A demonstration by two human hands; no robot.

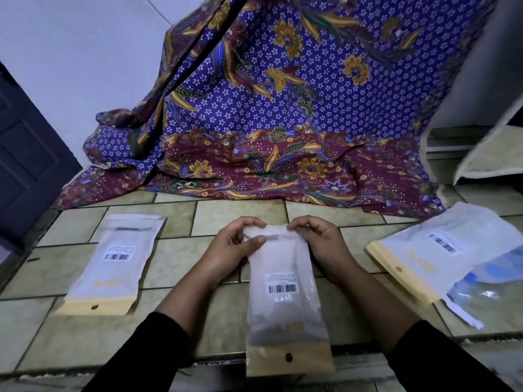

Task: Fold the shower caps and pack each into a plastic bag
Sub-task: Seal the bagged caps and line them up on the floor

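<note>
A frosted plastic bag point(283, 301) with a barcode label and a tan header strip lies lengthwise in front of me, something pale inside it. My left hand point(235, 244) pinches the far left corner of its flap, thumb on top. My right hand point(319, 241) pinches the far right corner. A second bag point(113, 261) of the same kind lies flat to the left. On the right lies a pile of bags point(424, 250), with a clear shower cap with blue dots point(492, 281) beside it.
Everything sits on a tiled floor point(198, 267). A purple and maroon batik cloth point(283, 123) hangs and spreads across the back. A dark door point(28, 154) is at the left, and a pale mat edge point(495, 154) leans at the right.
</note>
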